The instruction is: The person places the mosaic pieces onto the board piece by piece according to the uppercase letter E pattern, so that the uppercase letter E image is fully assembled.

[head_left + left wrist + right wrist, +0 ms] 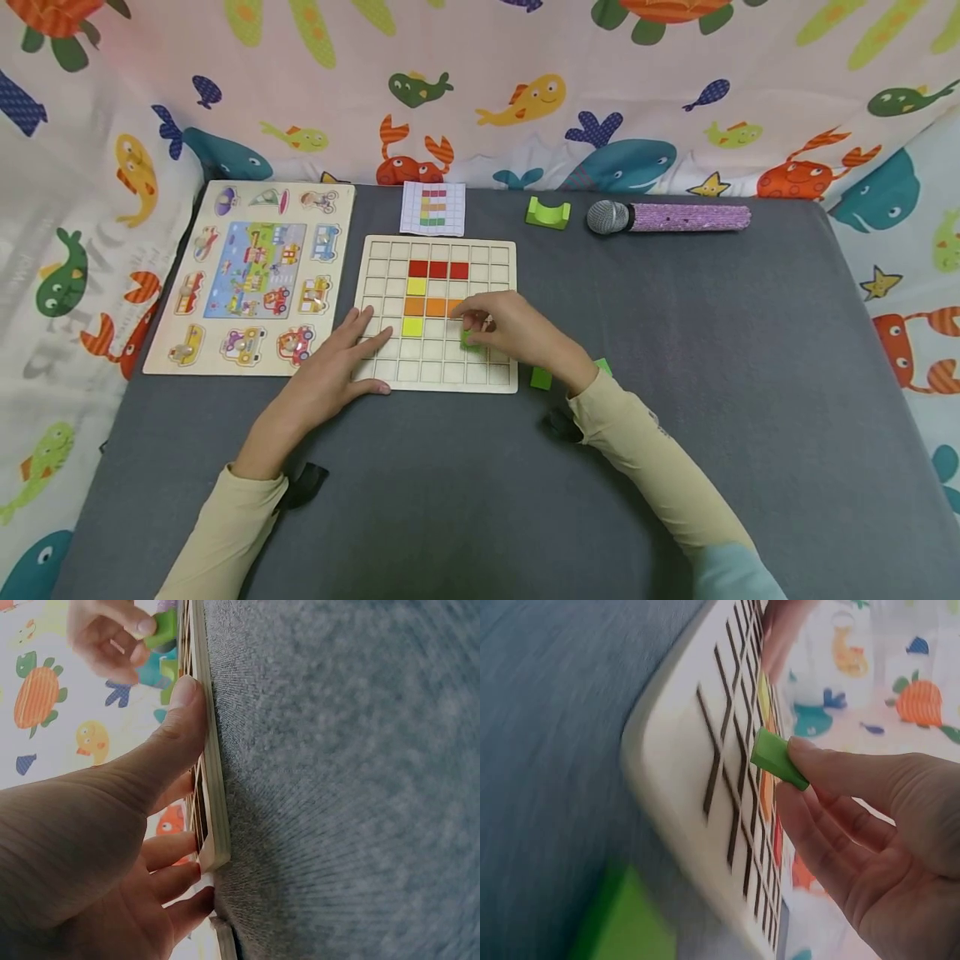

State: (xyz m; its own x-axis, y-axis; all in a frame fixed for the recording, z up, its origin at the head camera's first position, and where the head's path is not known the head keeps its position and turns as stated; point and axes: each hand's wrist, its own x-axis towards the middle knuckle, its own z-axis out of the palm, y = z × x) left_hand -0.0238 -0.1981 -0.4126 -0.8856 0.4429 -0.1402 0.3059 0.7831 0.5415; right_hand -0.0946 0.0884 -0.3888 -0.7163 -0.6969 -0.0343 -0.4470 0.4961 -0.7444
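A wooden grid board (495, 379) lies on the grey table with red tiles (438, 269), yellow tiles (413, 326) and orange tiles (435, 307) set in its squares. My left hand (322, 367) rests at the board's left side, fingers spread over the edge and thumb along the near rim (217, 787). Between thumb and fingertips, my right hand (521, 333) pinches a small green block (776, 757). That block is held over the right part of the board, below the orange row. The right fingers partly cover the last orange tile.
Two green blocks (541, 378) lie right of the board, one partly hidden by my right wrist. Behind the board are a pattern card (408, 223), a green curved block (547, 214) and a glittery microphone (690, 217). A vehicle puzzle (210, 329) lies to the left.
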